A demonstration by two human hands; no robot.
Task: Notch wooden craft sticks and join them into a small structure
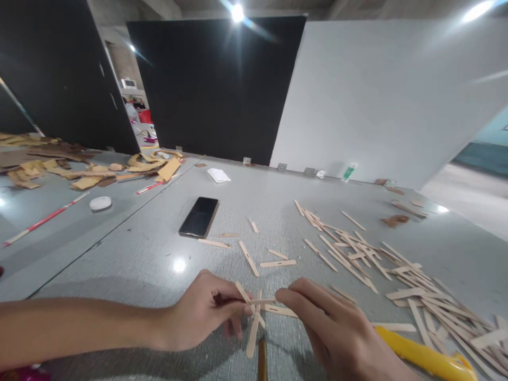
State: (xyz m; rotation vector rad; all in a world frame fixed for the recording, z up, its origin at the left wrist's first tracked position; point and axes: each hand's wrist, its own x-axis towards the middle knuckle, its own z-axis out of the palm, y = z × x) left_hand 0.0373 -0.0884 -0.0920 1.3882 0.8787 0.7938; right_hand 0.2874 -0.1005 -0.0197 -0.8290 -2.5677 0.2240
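Observation:
My left hand [210, 311] pinches a small assembly of crossed wooden craft sticks [253, 336] between thumb and fingers, just above the table. A short stick [262, 301] runs sideways across the assembly, and its right end meets the fingertips of my right hand [337, 328]. Those fingers are closed together at that end. Behind the right fingertips a slotted craft stick [282, 311] is partly covered. A narrow brown strip [262, 361] lies below the assembly. Beside my right wrist is a yellow handle-like object [424, 355], partly hidden by the arm.
Many loose craft sticks [436, 301] are heaped on the right of the grey table [130, 264]. Several more lie ahead of my hands, near a black phone [199, 217]. A white case [100, 203] and cardboard scraps [91, 177] are at left. Panels [222, 90] stand behind.

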